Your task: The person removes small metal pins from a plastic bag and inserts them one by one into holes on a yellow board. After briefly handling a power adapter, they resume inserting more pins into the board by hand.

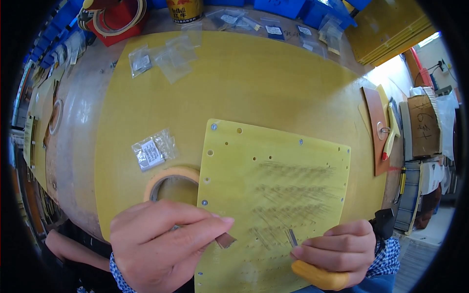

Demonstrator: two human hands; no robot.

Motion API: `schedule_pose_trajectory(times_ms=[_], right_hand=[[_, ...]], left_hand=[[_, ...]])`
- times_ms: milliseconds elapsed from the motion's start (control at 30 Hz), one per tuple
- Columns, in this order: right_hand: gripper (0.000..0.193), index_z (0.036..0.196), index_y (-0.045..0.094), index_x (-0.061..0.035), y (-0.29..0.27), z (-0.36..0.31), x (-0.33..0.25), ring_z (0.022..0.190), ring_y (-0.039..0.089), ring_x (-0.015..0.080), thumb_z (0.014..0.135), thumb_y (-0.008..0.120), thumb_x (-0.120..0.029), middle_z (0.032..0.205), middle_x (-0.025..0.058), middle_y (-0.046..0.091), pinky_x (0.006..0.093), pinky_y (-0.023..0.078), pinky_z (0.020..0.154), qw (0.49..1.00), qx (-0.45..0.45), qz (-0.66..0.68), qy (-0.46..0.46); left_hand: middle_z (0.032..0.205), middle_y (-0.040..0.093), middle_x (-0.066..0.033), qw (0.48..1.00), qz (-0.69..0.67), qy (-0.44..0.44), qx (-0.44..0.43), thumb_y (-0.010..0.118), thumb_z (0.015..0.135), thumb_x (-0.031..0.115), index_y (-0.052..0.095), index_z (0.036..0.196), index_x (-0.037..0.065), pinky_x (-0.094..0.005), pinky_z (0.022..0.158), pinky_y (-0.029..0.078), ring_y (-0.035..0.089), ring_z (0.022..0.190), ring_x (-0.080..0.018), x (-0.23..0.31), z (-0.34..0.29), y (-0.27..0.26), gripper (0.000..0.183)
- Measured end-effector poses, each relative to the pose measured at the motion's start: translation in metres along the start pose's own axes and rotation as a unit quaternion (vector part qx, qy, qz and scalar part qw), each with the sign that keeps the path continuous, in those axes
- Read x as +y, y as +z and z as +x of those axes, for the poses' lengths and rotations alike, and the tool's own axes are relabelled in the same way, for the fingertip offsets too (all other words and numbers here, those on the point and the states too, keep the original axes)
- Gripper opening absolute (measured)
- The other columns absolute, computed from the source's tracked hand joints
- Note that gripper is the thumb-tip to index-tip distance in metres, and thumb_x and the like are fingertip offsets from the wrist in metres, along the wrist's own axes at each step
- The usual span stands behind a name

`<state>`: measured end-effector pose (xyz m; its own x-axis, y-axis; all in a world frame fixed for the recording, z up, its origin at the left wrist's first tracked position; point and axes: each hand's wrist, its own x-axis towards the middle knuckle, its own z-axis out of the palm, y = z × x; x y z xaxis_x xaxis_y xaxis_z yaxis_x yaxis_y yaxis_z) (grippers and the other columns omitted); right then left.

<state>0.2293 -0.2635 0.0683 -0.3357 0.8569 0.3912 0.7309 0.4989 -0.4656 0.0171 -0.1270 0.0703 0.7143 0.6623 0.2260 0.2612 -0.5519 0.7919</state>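
My left hand (pixel 161 239) is closed in a pinch on a small brownish flat piece (pixel 225 240), held over the left part of a yellow drilled board (pixel 234 180). My right hand (pixel 342 246), with an orange finger cover (pixel 317 276) on one finger, pinches near a thin dark metallic strip (pixel 292 237) at the board's lower right; the fingertips hide its end. Rows of fine dark pins or wires (pixel 293 190) stand across the board. Screws and holes line its edges. A roll of cream tape (pixel 168 178) lies beside the board, partly behind my left hand.
A small labelled plastic bag (pixel 152 152) lies left of the board. More clear bags (pixel 171 58) are farther back. A red box (pixel 117 24) and a can (pixel 185 10) stand at the back. A brown panel (pixel 374 132) and yellow-handled brush (pixel 392 129) lie to the right.
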Motion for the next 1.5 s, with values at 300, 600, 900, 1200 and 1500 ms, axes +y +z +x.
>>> schedule_pose_trajectory(times_ms=[300, 600, 900, 1200, 1500], right_hand=[[0.012, 0.091, 0.068, -0.0102, -0.006, 0.001, -0.003, 0.078, 0.065, 0.0135, 0.08, 0.062, -0.008, 0.097, 0.0043, 0.069, 0.0216, 0.048, 0.068, 0.998, -0.022, 0.037, 0.044], [0.016, 0.086, 0.065, 0.0014, 0.007, 0.004, 0.003, 0.075, 0.066, 0.0221, 0.081, 0.053, -0.008, 0.088, 0.0151, 0.068, 0.029, 0.051, 0.068, 0.99, 0.047, -0.07, -0.109], [0.008, 0.086, 0.066, -0.0107, 0.001, 0.0, -0.003, 0.075, 0.064, 0.0129, 0.078, 0.066, -0.01, 0.095, 0.0035, 0.07, 0.0219, 0.047, 0.067, 0.998, -0.017, -0.06, 0.001], [0.009, 0.087, 0.067, -0.0116, -0.002, -0.004, -0.006, 0.077, 0.064, 0.0119, 0.078, 0.066, -0.012, 0.095, 0.0021, 0.07, 0.0225, 0.046, 0.067, 0.998, -0.014, -0.021, 0.062], [0.007, 0.083, 0.065, -0.0128, 0.007, -0.006, -0.004, 0.075, 0.065, 0.0125, 0.077, 0.065, -0.009, 0.096, 0.003, 0.069, 0.0202, 0.045, 0.066, 0.986, 0.001, -0.164, -0.018]], left_hand=[[0.079, 0.064, -0.0126, 1.0, -0.006, 0.009, -0.006, 0.07, 0.064, -0.016, 0.07, 0.089, -0.004, -0.0238, 0.06, 0.048, 0.063, 0.069, -0.0193, 0.0, 0.002, 0.0, 0.027], [0.078, 0.064, -0.0119, 1.0, -0.004, -0.002, 0.005, 0.072, 0.064, -0.014, 0.071, 0.088, -0.004, -0.0241, 0.059, 0.048, 0.062, 0.068, -0.0191, 0.001, 0.0, 0.001, 0.027], [0.078, 0.064, -0.0119, 1.0, -0.009, 0.0, 0.006, 0.071, 0.064, -0.013, 0.071, 0.089, -0.003, -0.0242, 0.059, 0.048, 0.062, 0.067, -0.019, 0.001, 0.0, 0.001, 0.027], [0.078, 0.064, -0.0121, 1.0, -0.007, 0.004, 0.008, 0.071, 0.064, -0.014, 0.07, 0.089, -0.004, -0.0242, 0.059, 0.049, 0.062, 0.067, -0.019, -0.001, -0.002, 0.001, 0.026], [0.078, 0.064, -0.0121, 1.0, -0.009, 0.015, 0.01, 0.071, 0.064, -0.014, 0.07, 0.088, -0.004, -0.0242, 0.059, 0.048, 0.062, 0.068, -0.019, 0.0, 0.001, 0.004, 0.026]])
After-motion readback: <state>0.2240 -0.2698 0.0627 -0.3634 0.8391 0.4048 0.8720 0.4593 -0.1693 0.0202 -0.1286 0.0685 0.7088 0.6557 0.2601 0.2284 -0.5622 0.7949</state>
